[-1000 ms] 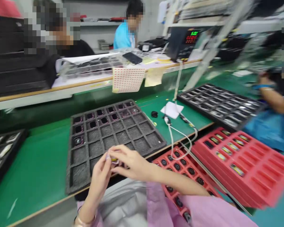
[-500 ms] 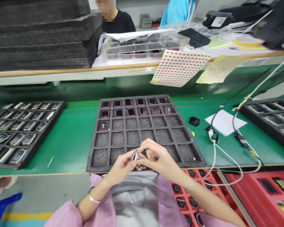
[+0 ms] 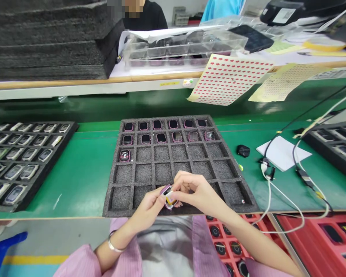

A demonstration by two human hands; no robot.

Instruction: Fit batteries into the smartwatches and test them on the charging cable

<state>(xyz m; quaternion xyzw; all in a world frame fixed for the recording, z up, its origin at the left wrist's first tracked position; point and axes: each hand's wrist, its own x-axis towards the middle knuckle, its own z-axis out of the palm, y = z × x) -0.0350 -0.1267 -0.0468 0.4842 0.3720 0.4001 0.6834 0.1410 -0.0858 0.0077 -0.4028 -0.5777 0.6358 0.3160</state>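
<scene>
My left hand [image 3: 150, 204] is closed around the edge of a small purple smartwatch case [image 3: 164, 189], thumb on the near side. The case is tilted, and its inside faces me. In it shows a white-and-yellow piece [image 3: 170, 199], which looks like a battery. My right hand [image 3: 193, 191] is closed, its thumb and forefinger pinching at the right side of that piece; the other fingers curl behind. Both hands are over the front edge of a dark foam tray [image 3: 143, 170]. Purple-framed smartwatches [image 3: 160, 138] fill its two back rows, and one with a lit face [image 3: 125, 156] sits in the third.
Foam trays of watch cases stand at left [image 3: 40, 167] and right [image 3: 334, 144]. Cables [image 3: 267, 173], a black block [image 3: 243, 150] and white paper [image 3: 282, 152] lie right. Red trays [image 3: 229, 250] are below the bench edge. Sticker sheets [image 3: 230, 80] hang from the shelf.
The case has turned so that more of its inside and the yellow part show. My right fingertips have shifted slightly up along its right side. The view has moved a little.
</scene>
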